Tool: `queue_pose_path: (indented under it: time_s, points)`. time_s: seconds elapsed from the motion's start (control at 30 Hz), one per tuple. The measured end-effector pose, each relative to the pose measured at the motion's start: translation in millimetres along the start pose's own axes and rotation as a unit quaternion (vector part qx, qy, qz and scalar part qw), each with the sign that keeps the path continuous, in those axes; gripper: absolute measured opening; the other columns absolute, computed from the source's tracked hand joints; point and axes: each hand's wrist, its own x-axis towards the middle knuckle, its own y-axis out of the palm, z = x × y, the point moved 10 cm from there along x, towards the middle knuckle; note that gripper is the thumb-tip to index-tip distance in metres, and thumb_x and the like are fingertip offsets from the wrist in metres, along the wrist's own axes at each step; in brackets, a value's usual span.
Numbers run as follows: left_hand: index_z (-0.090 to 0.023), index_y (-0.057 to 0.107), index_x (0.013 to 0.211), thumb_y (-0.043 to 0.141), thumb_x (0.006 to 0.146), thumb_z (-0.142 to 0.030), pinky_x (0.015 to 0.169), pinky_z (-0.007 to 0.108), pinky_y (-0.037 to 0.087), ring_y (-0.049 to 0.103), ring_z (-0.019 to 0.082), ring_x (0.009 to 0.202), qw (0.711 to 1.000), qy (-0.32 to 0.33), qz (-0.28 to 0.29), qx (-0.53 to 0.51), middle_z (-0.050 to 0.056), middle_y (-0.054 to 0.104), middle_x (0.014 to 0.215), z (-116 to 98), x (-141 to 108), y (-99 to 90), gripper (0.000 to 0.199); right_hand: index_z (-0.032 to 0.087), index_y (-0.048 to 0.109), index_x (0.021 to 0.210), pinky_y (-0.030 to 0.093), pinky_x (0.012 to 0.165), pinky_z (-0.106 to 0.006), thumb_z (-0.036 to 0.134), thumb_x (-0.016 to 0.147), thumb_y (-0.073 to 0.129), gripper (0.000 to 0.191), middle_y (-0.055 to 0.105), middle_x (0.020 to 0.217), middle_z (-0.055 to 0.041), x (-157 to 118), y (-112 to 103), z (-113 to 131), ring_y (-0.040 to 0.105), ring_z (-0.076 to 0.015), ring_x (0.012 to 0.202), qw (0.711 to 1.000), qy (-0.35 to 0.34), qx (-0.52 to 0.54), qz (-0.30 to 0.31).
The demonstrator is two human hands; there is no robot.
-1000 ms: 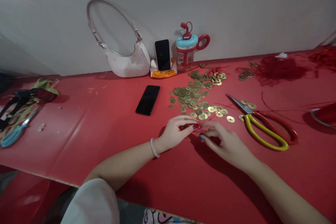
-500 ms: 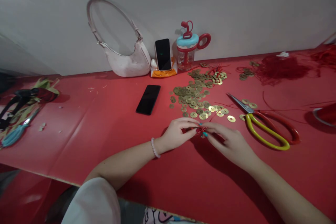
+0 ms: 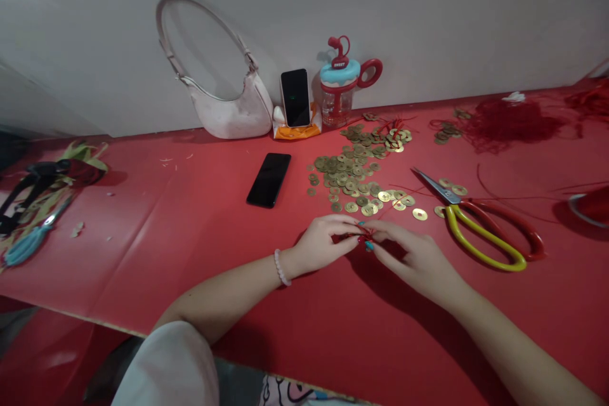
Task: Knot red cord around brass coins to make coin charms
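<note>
My left hand (image 3: 328, 240) and my right hand (image 3: 412, 254) meet fingertip to fingertip just above the red tabletop. Both are closed in a pinch on red cord (image 3: 365, 235), which is mostly covered by the fingers. Whether a coin is threaded on it I cannot tell. Just beyond the fingers lies a spread of brass coins with square holes (image 3: 342, 171). To the right of my right hand, scissors (image 3: 454, 200) with one yellow and one red handle rest with blades pointing away to the left.
A black phone (image 3: 269, 180) lies left of the coins. Along the wall stand a white handbag (image 3: 233, 115), an upright phone (image 3: 295, 98) and a cup (image 3: 339, 92). Tangled red cord (image 3: 514, 124) and a red spool (image 3: 594, 208) are at right; blue-handled scissors (image 3: 26, 246) lie far left.
The fingertips of both hands have shifted slightly around the red cord. My hands stay in the same place, and the things on the table have not moved.
</note>
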Motion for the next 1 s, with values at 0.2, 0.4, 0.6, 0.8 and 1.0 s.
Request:
queue_pose_path:
  time_s: [0.2,0.4,0.6,0.8,1.0]
  points:
    - [-0.016,0.07,0.088,0.054,0.08,-0.017,0.08,0.023,0.05,0.064,0.014,0.088,1.0,0.003,0.022,-0.005,0.006,0.068,0.101,-3,-1,3.8,0.018,0.02,0.061,0.09,0.053,0.063,-0.024,0.019,0.082,0.046,0.017,0.07,0.08,-0.0049,2,-6,10,0.065,-0.0139,0.067,0.999,-0.032,-0.027,-0.018]
    - [-0.015,0.069,0.092,0.051,0.082,-0.019,0.078,0.022,0.05,0.063,0.013,0.088,0.999,0.017,0.039,-0.002,0.006,0.068,0.1,-6,-1,6.3,0.02,0.02,0.058,0.083,0.049,0.059,-0.022,0.019,0.08,0.047,0.012,0.066,0.07,-0.0019,1,-4,7,0.061,-0.0119,0.061,1.0,-0.009,-0.019,-0.009]
    - [-0.017,0.069,0.091,0.052,0.083,-0.021,0.084,0.025,0.05,0.063,0.015,0.093,0.998,0.021,0.051,0.018,0.007,0.068,0.102,-6,-1,9.1,0.02,0.021,0.055,0.082,0.046,0.057,-0.02,0.021,0.079,0.049,0.007,0.061,0.066,0.0014,0,4,-2,0.057,-0.0103,0.058,0.999,0.027,-0.002,0.032]
    - [-0.018,0.07,0.09,0.052,0.082,-0.021,0.085,0.025,0.049,0.063,0.015,0.092,0.998,0.017,0.06,0.022,0.006,0.068,0.102,-7,-1,9.8,0.019,0.021,0.053,0.08,0.044,0.054,-0.02,0.022,0.079,0.049,0.005,0.058,0.065,0.0018,-1,9,-6,0.053,-0.0104,0.057,0.997,0.045,0.014,0.061]
    - [-0.017,0.069,0.092,0.052,0.082,-0.02,0.086,0.026,0.049,0.063,0.015,0.094,0.997,0.016,0.07,0.025,0.006,0.068,0.103,-8,-1,10.8,0.02,0.021,0.052,0.079,0.041,0.051,-0.019,0.023,0.079,0.048,0.005,0.055,0.06,0.003,-2,11,-6,0.049,-0.0096,0.053,0.996,0.051,0.025,0.069]
